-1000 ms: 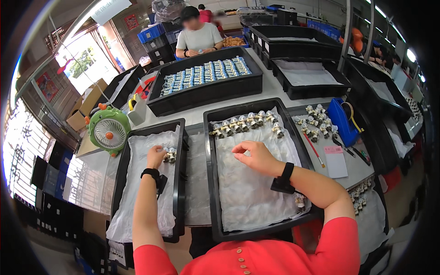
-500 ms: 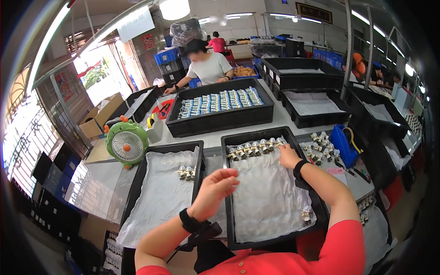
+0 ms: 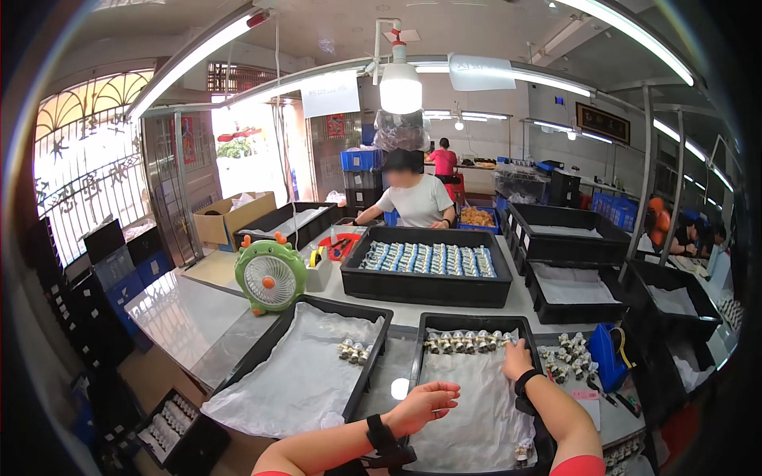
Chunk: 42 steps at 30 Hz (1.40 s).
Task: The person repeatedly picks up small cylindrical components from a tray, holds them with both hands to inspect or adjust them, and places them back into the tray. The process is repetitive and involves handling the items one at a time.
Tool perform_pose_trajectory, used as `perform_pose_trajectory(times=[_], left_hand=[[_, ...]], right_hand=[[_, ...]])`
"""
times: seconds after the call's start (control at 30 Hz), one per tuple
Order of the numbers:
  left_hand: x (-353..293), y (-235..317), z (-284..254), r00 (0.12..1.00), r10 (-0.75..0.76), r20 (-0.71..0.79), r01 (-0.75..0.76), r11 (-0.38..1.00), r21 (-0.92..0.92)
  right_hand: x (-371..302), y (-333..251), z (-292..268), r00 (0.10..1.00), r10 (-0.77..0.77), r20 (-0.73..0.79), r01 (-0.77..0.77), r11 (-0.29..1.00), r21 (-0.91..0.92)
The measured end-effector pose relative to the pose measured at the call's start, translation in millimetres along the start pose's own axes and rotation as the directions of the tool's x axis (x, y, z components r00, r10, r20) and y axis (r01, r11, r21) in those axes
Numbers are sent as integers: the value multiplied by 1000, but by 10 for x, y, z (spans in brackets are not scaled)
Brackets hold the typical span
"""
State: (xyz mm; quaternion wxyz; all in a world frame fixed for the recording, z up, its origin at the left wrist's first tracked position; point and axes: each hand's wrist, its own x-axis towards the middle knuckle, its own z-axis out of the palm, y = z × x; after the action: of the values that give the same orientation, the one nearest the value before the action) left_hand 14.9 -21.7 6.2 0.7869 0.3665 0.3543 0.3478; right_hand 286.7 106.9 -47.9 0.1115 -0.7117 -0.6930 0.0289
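Observation:
My right hand [image 3: 517, 361] reaches to the right end of a row of small metal fittings with white, rounded tops [image 3: 458, 342]. Its fingers close around the end fitting, which they partly cover. The row stands along the far wall of a black tray [image 3: 543, 428] lined with crumpled white sheeting [image 3: 468, 397]. Over the tray's left edge hovers my left hand [image 3: 425, 407], its fingers loosely stretched out with nothing in them. Another fitting [image 3: 522, 454] sits in the tray's near right corner.
Left of it, a second lined black tray [image 3: 386, 337] holds several fittings [image 3: 354, 351]. Loose fittings [image 3: 570, 357] lie right, beside a blue bin [image 3: 608, 357]. A green fan [image 3: 271, 274] and a filled black tray [image 3: 429, 292] stand beyond; a person [image 3: 413, 194] works behind.
The view has tilted upward, so the trays and my hands sit lower in the picture. My right hand stays at the row's end; my left hand remains raised, its fingers now pointing more to the right.

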Motion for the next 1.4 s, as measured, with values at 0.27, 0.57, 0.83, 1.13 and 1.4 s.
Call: perform_pose_trajectory(times=[0.27,0.57,0.83,1.13,1.4], left_hand=[[118,-108,-103,1000,-23,11,23,999,-22],[109,-126,-105,1000,-5,-8,5,1000,3],[34,-43,-46,995,27,-96,-45,979,-197],[74,-111,-126,994,82,-72,-96,972,-216],[33,-70,-128,997,52,-62,-62,982,-178]], right_hand=[[126,122,-32,994,5,106,-7,1000,10],[-13,54,-226,987,-144,-67,151,982,112],[-817,-991,-549,913,-405,54,141,438,888],[-888,-1042,-484,855,-512,-89,336,413,847],[-920,-1001,-556,761,-634,-135,490,427,760]])
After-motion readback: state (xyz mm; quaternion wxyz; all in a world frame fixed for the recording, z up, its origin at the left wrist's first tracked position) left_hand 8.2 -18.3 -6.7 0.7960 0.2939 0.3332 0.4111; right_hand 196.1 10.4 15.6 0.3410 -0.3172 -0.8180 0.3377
